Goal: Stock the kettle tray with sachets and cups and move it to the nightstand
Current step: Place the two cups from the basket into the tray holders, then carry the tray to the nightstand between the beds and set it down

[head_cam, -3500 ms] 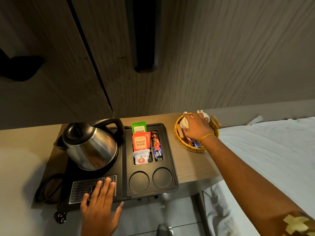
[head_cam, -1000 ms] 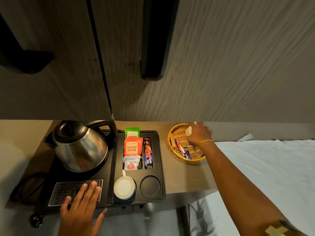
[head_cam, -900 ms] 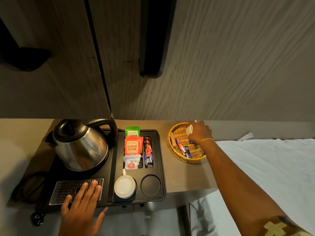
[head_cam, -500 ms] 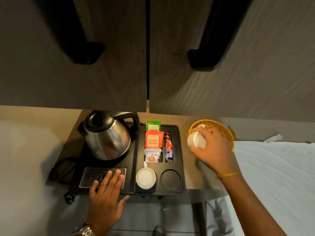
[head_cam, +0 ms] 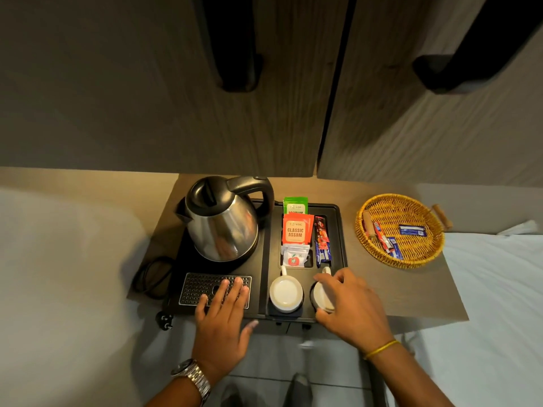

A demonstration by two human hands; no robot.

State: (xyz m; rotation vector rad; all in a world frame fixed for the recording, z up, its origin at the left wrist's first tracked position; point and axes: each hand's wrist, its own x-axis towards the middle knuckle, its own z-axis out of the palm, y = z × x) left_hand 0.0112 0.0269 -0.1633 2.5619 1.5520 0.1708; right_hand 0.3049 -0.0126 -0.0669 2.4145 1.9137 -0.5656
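The black kettle tray sits on a wooden table top, with a steel kettle on its left half. Tea sachets and stick packets fill its rear compartments. An upturned white cup stands in the left round recess. My right hand grips a second white cup that sits in the right recess. My left hand lies flat, fingers spread, on the tray's perforated drip grille.
A wicker basket with a few leftover sachets stands on the table to the right of the tray. White bedding lies at the right. Wooden cabinet doors with dark handles rise behind. The kettle's cord and plug trail off the tray's left front.
My right hand has carried the second white cup from the basket over to the tray's right recess. The first cup went into the left recess earlier. My left hand stayed on the grille.
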